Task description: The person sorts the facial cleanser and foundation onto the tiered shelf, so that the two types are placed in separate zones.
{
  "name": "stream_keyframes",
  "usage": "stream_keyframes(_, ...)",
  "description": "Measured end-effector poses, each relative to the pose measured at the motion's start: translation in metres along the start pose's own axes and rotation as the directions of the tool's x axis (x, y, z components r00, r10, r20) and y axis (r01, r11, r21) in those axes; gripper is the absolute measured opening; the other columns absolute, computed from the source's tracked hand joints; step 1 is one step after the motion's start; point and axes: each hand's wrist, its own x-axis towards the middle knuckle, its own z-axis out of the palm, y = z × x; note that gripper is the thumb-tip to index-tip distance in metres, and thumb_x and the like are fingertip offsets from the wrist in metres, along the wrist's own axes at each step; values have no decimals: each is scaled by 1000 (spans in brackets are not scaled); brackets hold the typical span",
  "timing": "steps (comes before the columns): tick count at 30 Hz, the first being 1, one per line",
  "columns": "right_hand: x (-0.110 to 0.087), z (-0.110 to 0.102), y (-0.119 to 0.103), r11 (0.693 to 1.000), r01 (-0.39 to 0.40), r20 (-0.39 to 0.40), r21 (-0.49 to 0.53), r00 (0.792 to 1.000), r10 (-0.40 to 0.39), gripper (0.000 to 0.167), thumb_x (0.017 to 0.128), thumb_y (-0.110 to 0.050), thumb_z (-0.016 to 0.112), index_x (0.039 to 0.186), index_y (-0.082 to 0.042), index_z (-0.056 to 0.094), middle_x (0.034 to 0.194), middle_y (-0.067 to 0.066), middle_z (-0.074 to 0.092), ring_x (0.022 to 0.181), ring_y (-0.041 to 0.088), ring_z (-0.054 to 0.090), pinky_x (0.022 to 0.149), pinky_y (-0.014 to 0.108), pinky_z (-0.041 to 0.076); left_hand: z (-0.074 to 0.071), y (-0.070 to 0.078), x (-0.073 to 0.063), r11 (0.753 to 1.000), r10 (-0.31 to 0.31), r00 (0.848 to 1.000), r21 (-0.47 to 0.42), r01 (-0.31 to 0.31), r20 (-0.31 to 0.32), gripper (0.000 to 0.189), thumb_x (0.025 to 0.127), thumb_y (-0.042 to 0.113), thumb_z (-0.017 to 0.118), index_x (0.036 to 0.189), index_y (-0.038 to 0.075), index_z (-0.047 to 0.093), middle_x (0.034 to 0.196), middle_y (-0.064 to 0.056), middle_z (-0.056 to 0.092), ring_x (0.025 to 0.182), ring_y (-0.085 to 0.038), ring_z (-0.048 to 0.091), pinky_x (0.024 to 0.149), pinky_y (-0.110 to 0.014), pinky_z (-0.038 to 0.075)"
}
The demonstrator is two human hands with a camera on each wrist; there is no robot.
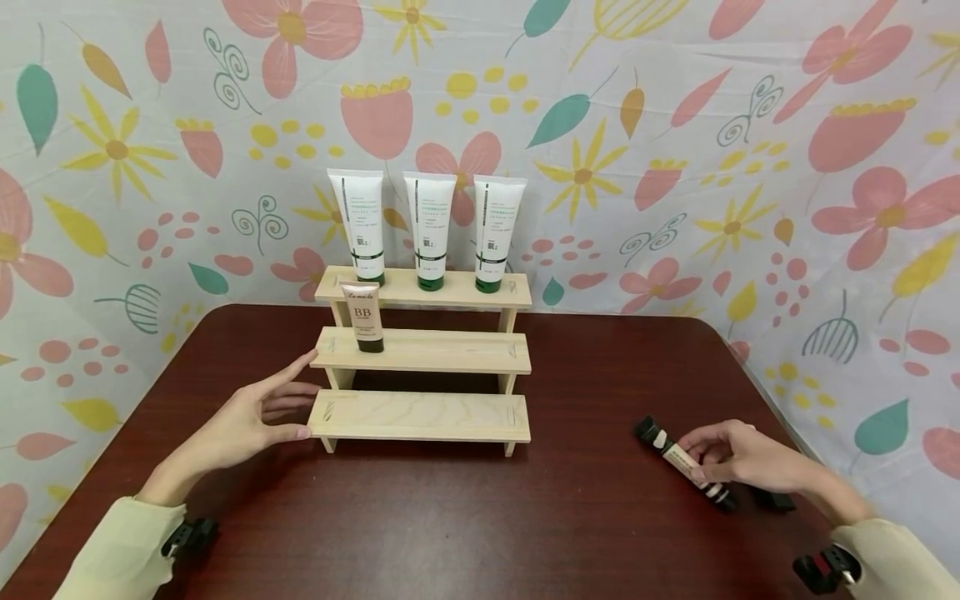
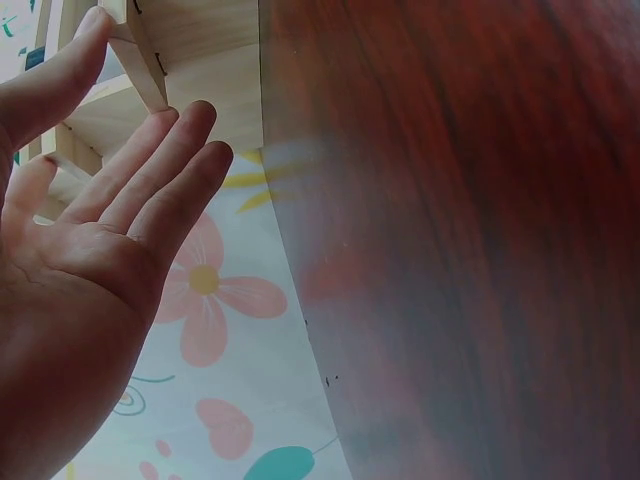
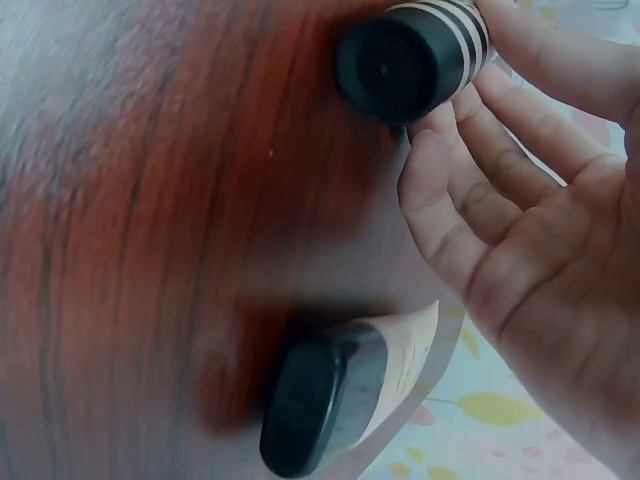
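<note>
A three-tier wooden stand (image 1: 420,415) stands on the table. My left hand (image 1: 232,427) is at its left side, thumb at the bottom tier's end and index finger at the middle tier's end, the fingers fairly straight. With fingers and thumb my right hand (image 1: 750,457) pinches a slim black tube (image 1: 681,460) with a beige label, low over the table at the right. In the right wrist view its round black end (image 3: 385,70) shows, with pale rings. Below that hand lies a beige tube with a flat black cap (image 3: 305,405), mostly hidden in the head view.
Three white tubes with green caps, one at the right end (image 1: 498,229), stand cap-down on the top tier. A small beige BB tube (image 1: 363,315) is on the middle tier's left part. Behind the dark red table (image 1: 480,525) hangs a flowered cloth (image 1: 585,117).
</note>
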Motion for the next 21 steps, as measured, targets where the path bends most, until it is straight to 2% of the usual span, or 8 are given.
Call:
stream_keyframes(4, 4, 1, -6, 1000, 20, -20, 18, 1000, -20, 41, 100, 3, 67, 134, 21, 54, 104, 18, 69, 82, 23, 70, 67, 33, 60, 0, 1, -1, 1000, 1, 1000, -17, -1, 2, 105, 86, 4, 88, 170, 23, 27, 133, -20, 66, 120, -39, 67, 98, -54, 55)
stream_keyframes(9, 11, 5, -20, 999, 27, -83, -31, 996, -30, 43, 102, -1, 68, 138, 17, 55, 105, 17, 71, 87, 24, 70, 71, 33, 61, 1, 3, -1, 1000, 8, 1000, -31, -8, 0, 104, 87, 4, 88, 169, 22, 27, 133, -21, 66, 119, -41, 67, 97, -56, 55)
stream_keyframes(12, 16, 11, -31, 998, 26, -140, -62, 990, -34, 39, 101, -5, 71, 134, 12, 61, 102, 14, 73, 85, 23, 71, 70, 33, 61, 1, 3, -1, 999, 8, 1000, -31, -8, -3, 104, 86, 3, 88, 169, 22, 28, 133, -22, 66, 119, -41, 67, 97, -56, 55)
stream_keyframes(16, 24, 19, -44, 993, 38, -228, -113, 972, -63, 38, 98, -7, 76, 131, 9, 65, 103, 10, 74, 86, 19, 70, 69, 30, 60, 1, 3, -1, 1000, 13, 1000, -27, -13, -6, 104, 86, 2, 88, 169, 21, 28, 132, -22, 67, 118, -41, 68, 96, -54, 56)
stream_keyframes(21, 35, 29, -60, 981, 61, -327, -183, 937, -119, 38, 95, -8, 79, 129, 4, 68, 106, 5, 74, 92, 14, 68, 70, 29, 59, 0, 3, -1, 999, 19, 1000, -32, -19, -2, 103, 86, 3, 87, 169, 20, 28, 132, -22, 67, 118, -41, 68, 97, -55, 56)
